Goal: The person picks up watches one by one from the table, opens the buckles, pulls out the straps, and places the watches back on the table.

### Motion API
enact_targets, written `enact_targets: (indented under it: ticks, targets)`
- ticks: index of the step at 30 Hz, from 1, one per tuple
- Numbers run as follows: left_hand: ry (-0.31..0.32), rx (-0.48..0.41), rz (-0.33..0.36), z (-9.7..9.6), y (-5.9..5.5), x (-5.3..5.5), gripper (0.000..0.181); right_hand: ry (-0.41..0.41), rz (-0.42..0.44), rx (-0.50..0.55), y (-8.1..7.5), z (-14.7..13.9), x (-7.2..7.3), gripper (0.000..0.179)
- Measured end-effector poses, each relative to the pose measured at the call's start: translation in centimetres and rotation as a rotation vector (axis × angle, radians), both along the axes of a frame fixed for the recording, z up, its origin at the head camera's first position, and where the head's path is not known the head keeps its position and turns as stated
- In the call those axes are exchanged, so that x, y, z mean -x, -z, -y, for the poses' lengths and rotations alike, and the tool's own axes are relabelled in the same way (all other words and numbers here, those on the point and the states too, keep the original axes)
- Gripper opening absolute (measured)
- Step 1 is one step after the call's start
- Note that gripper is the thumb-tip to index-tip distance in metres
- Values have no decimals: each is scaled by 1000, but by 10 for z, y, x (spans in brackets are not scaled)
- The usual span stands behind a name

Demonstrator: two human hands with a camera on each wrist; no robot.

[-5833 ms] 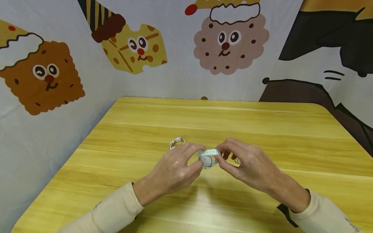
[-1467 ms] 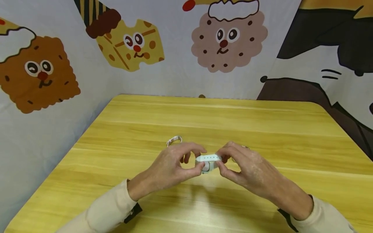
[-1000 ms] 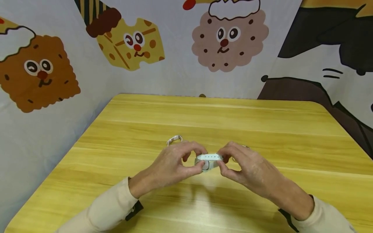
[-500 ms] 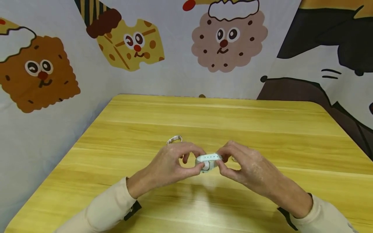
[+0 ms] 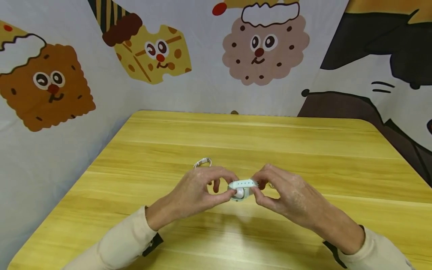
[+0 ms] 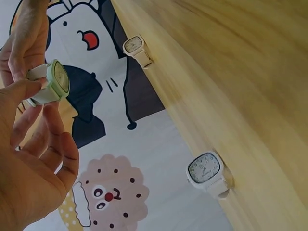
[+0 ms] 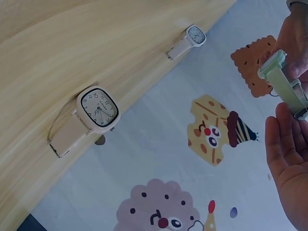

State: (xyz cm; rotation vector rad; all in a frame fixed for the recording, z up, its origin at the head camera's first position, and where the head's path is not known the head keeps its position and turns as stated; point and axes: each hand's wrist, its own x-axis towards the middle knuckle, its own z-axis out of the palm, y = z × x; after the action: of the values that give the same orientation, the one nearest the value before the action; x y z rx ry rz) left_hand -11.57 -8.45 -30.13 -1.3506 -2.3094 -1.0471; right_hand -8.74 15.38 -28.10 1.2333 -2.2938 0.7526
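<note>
A pale green wristwatch [image 5: 243, 183] is held up between both hands over the near middle of the table, its strap closed in a loop with the row of holes on top. In the head view, my left hand [image 5: 194, 191] pinches its left side, the thumb on the back of the case. My right hand [image 5: 290, 195] pinches the strap at the right end, where the right wrist view shows a metal buckle [image 7: 301, 113]. The dial [image 6: 61, 77] faces away from me and shows in the left wrist view.
On the wooden table [image 5: 236, 138], a white watch [image 6: 206, 168] stands beyond my left hand. A cream-pink watch [image 7: 98, 108] stands beyond my right hand, mostly hidden by it in the head view. A cloth with cartoon prints [image 5: 209, 93] hangs behind the table.
Compared with several seconds ago, the watch sits slightly lower and its loop looks flatter, with the strap covering more of the case back. Over the last second the hands barely move.
</note>
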Motion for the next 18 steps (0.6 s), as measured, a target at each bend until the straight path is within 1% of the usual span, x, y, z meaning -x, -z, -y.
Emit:
enact_targets:
  ticks: [4,10,15,18]
  targets:
    - [11,13,-8,0,-2,0,14,0,-10,-6,-1,0,0,20]
    - [38,17,19,1,-4,0,15,-43,-72,24,-2,1,0,18]
    - [82,12,55,0,-6,1,13,-55,-96,33,-3,2,1,18]
    - [110,6,71,0,-6,1,11,-55,-90,31,-2,2,0,19]
